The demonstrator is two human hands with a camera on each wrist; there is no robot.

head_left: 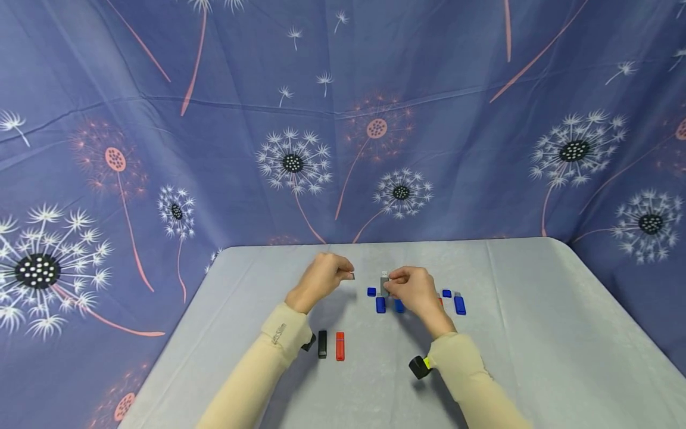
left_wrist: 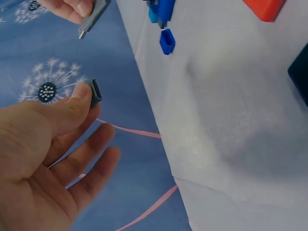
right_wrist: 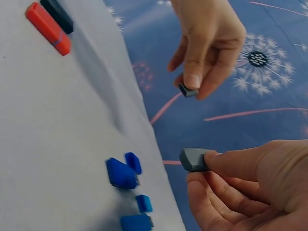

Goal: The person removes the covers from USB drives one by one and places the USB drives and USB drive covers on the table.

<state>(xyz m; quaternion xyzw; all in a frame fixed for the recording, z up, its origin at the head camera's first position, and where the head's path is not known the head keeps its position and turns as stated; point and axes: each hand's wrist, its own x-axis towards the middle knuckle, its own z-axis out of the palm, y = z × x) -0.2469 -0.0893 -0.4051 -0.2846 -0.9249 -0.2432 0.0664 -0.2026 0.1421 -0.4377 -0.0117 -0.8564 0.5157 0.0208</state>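
Note:
My left hand (head_left: 323, 277) pinches a small grey cap (left_wrist: 96, 93) between thumb and forefinger, its open end facing away from the palm, other fingers loosely bent. My right hand (head_left: 415, 290) pinches a grey USB flash drive (head_left: 384, 286), whose bare metal plug points away from me. Both hands are raised over the far part of the table, with a gap between cap and drive. Beneath and beside the right hand lie uncapped blue USB drives (head_left: 380, 305) with blue caps (head_left: 371, 292). That hand partly hides a red piece (head_left: 440, 301).
Nearer to me, a black USB drive (head_left: 322, 344) and a red USB drive (head_left: 340, 346) lie side by side by the left forearm. Another blue drive (head_left: 460, 305) lies right of the right hand. A blue dandelion-print cloth (head_left: 343, 149) hangs behind the pale table (head_left: 536, 357).

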